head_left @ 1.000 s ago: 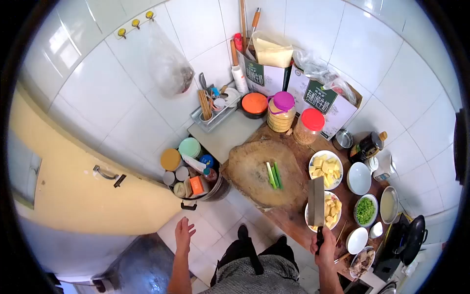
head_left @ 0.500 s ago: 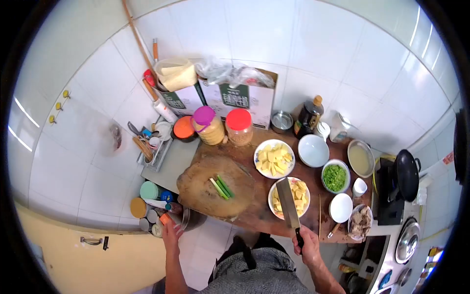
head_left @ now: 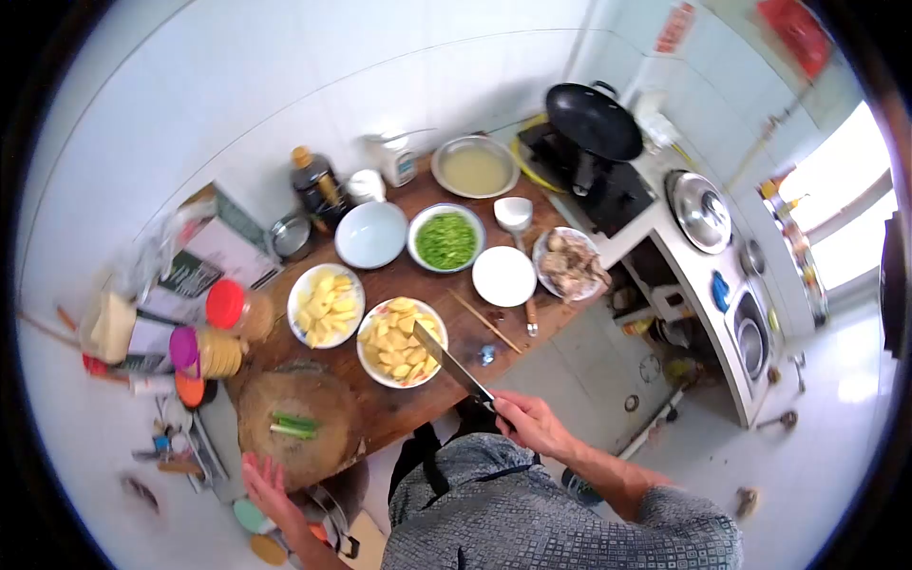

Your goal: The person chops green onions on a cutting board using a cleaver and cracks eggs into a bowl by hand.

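Note:
My right hand (head_left: pixel 527 424) grips the black handle of a kitchen knife (head_left: pixel 454 369). Its broad blade points up and left, with the tip over the edge of a bowl of cut potato pieces (head_left: pixel 391 347). My left hand (head_left: pixel 269 489) is open with fingers stretched out, beside the near left edge of a round wooden chopping board (head_left: pixel 258 404). Nothing shows in that hand. Several cut green onion stalks (head_left: pixel 295 426) lie on the board. A second plate of potato pieces (head_left: pixel 326 306) stands farther back.
On the table are chopped greens (head_left: pixel 446 239), a pale blue bowl (head_left: pixel 370 235), a white bowl (head_left: pixel 503 276), meat pieces (head_left: pixel 568 266), a chopstick (head_left: pixel 484 321) and a basin of cloudy liquid (head_left: pixel 477 169). A black wok (head_left: pixel 594 122) stands right; a metal pot (head_left: pixel 344 486) is below the board.
The view has swung to the right. My left hand has come up from the pots below the board to the board's edge, now with spread fingers. The knife stays in my right hand.

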A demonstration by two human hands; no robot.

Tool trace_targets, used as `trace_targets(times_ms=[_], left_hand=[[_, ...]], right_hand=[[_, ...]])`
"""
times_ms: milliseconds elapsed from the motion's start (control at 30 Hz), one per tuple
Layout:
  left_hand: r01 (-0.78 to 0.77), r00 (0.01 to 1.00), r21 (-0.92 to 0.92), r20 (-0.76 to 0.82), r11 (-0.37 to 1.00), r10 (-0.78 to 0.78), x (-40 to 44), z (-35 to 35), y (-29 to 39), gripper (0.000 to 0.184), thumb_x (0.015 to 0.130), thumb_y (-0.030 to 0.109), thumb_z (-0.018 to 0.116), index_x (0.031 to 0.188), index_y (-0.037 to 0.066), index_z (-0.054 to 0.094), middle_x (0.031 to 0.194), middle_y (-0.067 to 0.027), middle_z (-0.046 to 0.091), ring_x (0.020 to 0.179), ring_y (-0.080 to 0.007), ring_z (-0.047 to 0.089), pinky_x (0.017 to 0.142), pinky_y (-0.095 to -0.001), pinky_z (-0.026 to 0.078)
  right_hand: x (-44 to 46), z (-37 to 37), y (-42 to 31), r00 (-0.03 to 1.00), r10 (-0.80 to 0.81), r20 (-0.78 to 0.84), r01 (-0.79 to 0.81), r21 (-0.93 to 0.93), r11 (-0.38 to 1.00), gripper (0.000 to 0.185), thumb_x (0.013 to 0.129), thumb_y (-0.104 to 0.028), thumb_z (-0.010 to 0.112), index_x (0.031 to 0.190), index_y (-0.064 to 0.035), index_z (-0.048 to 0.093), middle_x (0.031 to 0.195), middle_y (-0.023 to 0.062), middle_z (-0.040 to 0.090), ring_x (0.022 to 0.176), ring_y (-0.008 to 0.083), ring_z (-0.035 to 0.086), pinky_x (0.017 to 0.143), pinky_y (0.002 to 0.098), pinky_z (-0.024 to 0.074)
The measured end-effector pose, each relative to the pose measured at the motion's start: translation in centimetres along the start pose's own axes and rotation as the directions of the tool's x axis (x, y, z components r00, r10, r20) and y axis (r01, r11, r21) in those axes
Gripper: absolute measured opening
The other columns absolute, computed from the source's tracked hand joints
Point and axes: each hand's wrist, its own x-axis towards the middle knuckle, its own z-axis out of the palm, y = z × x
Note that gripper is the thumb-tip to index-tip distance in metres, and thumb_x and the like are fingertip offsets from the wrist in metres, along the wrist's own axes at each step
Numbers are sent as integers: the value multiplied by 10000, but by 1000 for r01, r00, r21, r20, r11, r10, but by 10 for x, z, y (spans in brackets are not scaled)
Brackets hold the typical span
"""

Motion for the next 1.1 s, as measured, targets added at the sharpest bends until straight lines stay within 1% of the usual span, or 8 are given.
trace_targets(times_ms=[300,367,400,667,933,1033,1067,1100], left_hand=[[-107,876,-2,472,994,96,35,92,45,640,1063,480,439,1516,31,386,1541,-133,428,1328,-310,506,1078,-421,436],[-122,806,-90,572,988,152,5,115,68,523,1058,310,513,1384,-97,470,1416,-273,515,1198,-399,600,976,-496,558],[-147,725,58,685,987,68,-6,123,80,657,1078,416,419,1521,-56,309,1532,-233,390,1326,-387,489,1086,-467,480],[-174,482,59,876,983,33,-2,199,14,620,1071,482,428,1519,57,379,1534,-119,443,1281,-274,534,1055,-407,444],[-270,327,24,943,962,68,-104,249,-3,572,1073,451,430,1525,102,391,1518,-86,471,1247,-263,558,989,-384,482],[-62,208,84,976,995,-69,-131,272,-45,620,1063,367,471,1543,10,308,1531,-179,423,1324,-412,491,1060,-541,478],[169,26,112,993,979,-119,-157,288,-43,686,1064,449,425,1580,48,217,1618,-119,297,1388,-395,427,1144,-597,356],[148,0,121,992,981,-123,-187,297,-50,686,1064,449,425,1580,48,217,1618,-119,297,1388,-395,427,1144,-597,356]], right_hand=[[-93,25,52,915,102,-390,16,287,958,402,1072,-287,472,1406,-95,588,686,-49,535,589,47,476,528,230,398],[-114,32,75,880,93,-467,75,328,942,406,1076,-263,451,1431,-100,563,695,-33,549,517,41,443,462,209,368],[-124,36,84,850,130,-511,79,367,927,407,1075,-261,451,1432,-97,561,693,-30,545,515,44,440,458,212,366],[-207,61,174,595,331,-733,269,569,777,406,1059,-316,489,1381,-97,606,658,-2,551,448,72,438,401,248,363],[-265,15,242,494,412,-766,455,631,628,423,1050,-322,503,1394,-93,589,649,3,543,454,81,442,396,247,352],[-297,-12,270,482,430,-763,479,641,600,406,1051,-319,501,1364,-84,608,657,0,551,461,80,450,399,247,358],[-310,-22,279,470,414,-779,498,622,605,406,1052,-319,501,1361,-80,609,660,-3,554,461,77,450,401,246,360],[-320,-30,288,460,401,-792,517,606,604,406,1052,-320,501,1358,-75,609,662,-6,556,462,74,450,403,244,363]])
